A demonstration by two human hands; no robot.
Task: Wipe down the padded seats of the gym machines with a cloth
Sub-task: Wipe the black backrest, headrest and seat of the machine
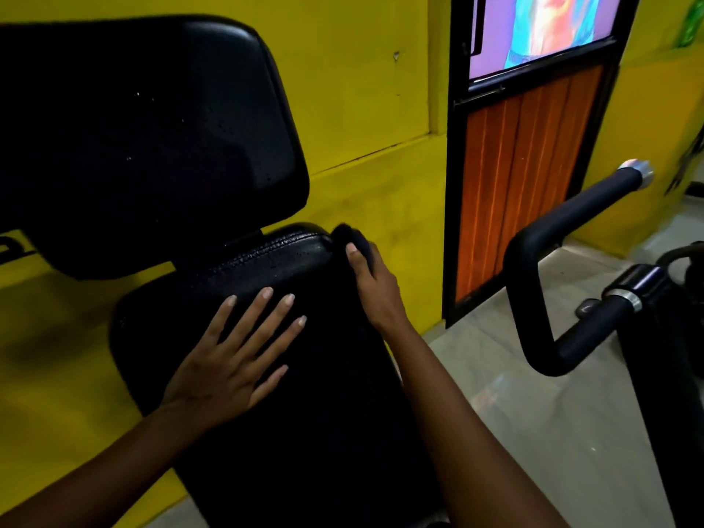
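- Cloth (347, 233): dark, soft and light, probably limp. Best handled bunched in the palm.
- Right grip (375, 283): curled round the cloth and pressing it on the far right corner of the seat pad (304, 421).
- Left grip (224, 371): flat, fingers spread, resting on the seat pad and holding nothing.
- Seat pad: cushioned, with a smooth cover that is likely slick when damp.
- Count: one cloth, one seat pad, one backrest pad (152, 127), one handlebar (571, 219).
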